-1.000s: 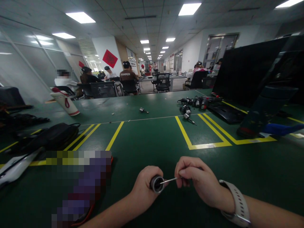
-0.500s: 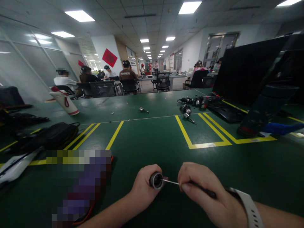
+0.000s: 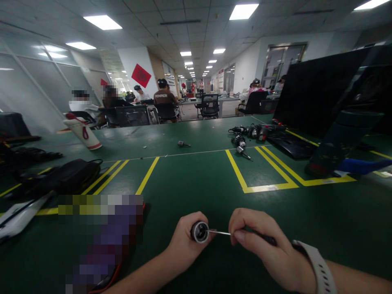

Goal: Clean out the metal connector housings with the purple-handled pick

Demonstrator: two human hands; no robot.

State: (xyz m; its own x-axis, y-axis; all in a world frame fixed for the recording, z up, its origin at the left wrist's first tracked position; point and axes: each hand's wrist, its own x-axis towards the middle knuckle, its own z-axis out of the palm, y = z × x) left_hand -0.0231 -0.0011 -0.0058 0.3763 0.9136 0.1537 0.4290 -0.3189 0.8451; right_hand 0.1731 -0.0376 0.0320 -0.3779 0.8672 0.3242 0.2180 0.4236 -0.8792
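Observation:
My left hand (image 3: 185, 234) is closed around a dark hollow cylinder (image 3: 194, 231) with a silvery rim, its open end facing me. Inside that opening some small parts show, too dim to name. In my right hand (image 3: 260, 241) is a thin screwdriver (image 3: 221, 233), its dark handle lying along the palm under curled fingers. The metal shaft runs left to the cylinder's mouth; whether its tip is inside or only at the edge I cannot tell. A pale watch strap circles the right wrist.
A green table (image 3: 190, 175) carries yellow tape marks. A small metal part (image 3: 183, 143) lies mid-table, with several dark tool parts (image 3: 241, 143) further right. A dark bottle (image 3: 343, 139) and black monitor (image 3: 318, 85) stand right; a cup (image 3: 84, 131) and black bag (image 3: 72, 177) are left.
The cylinder has shifted slightly left and its opening shows a little more inside. The screwdriver and my right hand have barely moved, and the grip of both hands is the same.

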